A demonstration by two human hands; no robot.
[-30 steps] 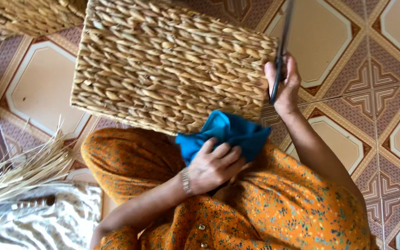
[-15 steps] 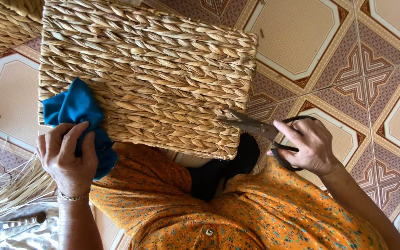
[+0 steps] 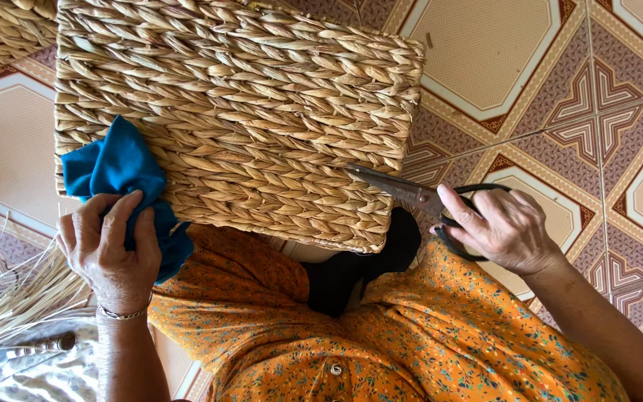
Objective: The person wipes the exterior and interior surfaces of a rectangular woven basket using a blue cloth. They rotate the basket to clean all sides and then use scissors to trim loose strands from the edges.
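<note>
Nearest you: orange floral dress (image 3: 426, 350) across your lap, a dark gap between the knees. Bundle of loose dry straw (image 3: 16, 305) at lower left, beside some pale cloth.

Your left hand (image 3: 113, 253) is closed around a blue cloth (image 3: 117, 175), fingers wrapped over its lower part; the cloth is pressed against the left near corner of the woven basket (image 3: 247, 112). Thin bracelet on that wrist.

Your right hand (image 3: 504, 227) grips black-handled scissors (image 3: 418, 197), fingers through the loops. Blades are together or nearly so, tip lying on the basket's weave near its right near corner.

The basket rests on your lap, tilted up toward you, a flat braided face showing. Weave looks complete and tight across the visible face; no gaps seen. A few short fibre ends may stick out along the near edge, too small to be sure. Judgement: construction is done and the work is at finishing, trimming and wiping. How much of the surface is left cannot be told.

Farther: a second woven piece (image 3: 1, 30) at upper left, partly cut off. Patterned floor tiles (image 3: 560, 97) beyond.
</note>
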